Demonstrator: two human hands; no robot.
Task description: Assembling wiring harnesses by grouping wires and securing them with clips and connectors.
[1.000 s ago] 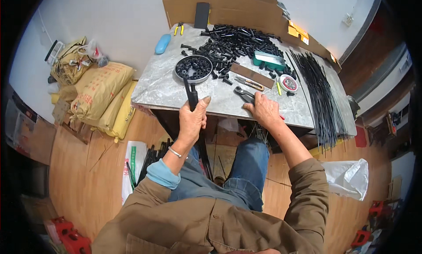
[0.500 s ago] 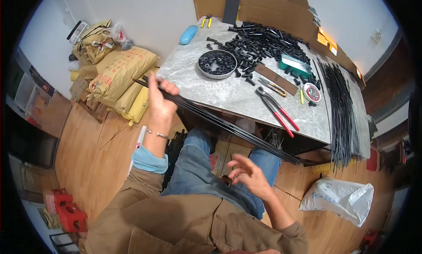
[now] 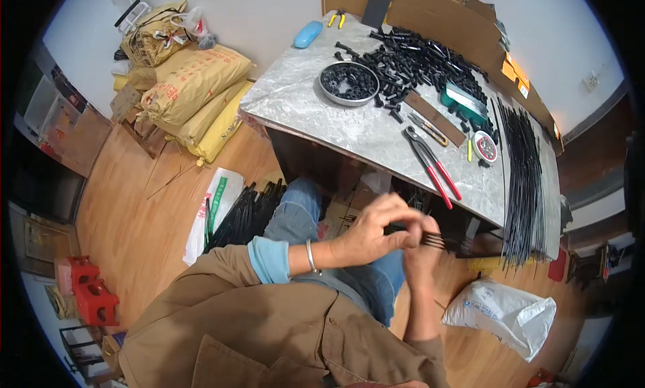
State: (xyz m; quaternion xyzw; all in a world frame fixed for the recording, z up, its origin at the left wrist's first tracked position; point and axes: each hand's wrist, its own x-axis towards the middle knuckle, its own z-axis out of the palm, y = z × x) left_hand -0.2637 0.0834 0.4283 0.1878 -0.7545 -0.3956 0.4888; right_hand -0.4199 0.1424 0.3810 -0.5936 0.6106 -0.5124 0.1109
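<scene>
In front of my lap, just off the table's near edge, my two hands meet. My right hand (image 3: 421, 259) is closed around a bundle of thin black rods (image 3: 434, 240); several rod ends show beside its fingers. Touching it from the left, my left hand (image 3: 376, 235) has its fingers bent and pressed together over the bundle's place; whatever they pinch is hidden. Most of the rods' length cannot be seen behind the hands. Close by on the table lie red-handled pincers (image 3: 432, 167). A larger bundle of black rods (image 3: 521, 186) rests along the table's right side.
On the grey table (image 3: 295, 92) are a heap of black bolt-like parts (image 3: 430, 59), a round dish (image 3: 324, 92) of small black parts, a green box (image 3: 463, 104) and a small white bowl (image 3: 485, 146). Stacked sacks (image 3: 195, 79) stand left; a white sack (image 3: 504, 314) lies right.
My left hand has moved right and down from the table's left corner to my right hand. The right hand, loose before, now grips the rods. The long bundle no longer stretches across the table's front.
</scene>
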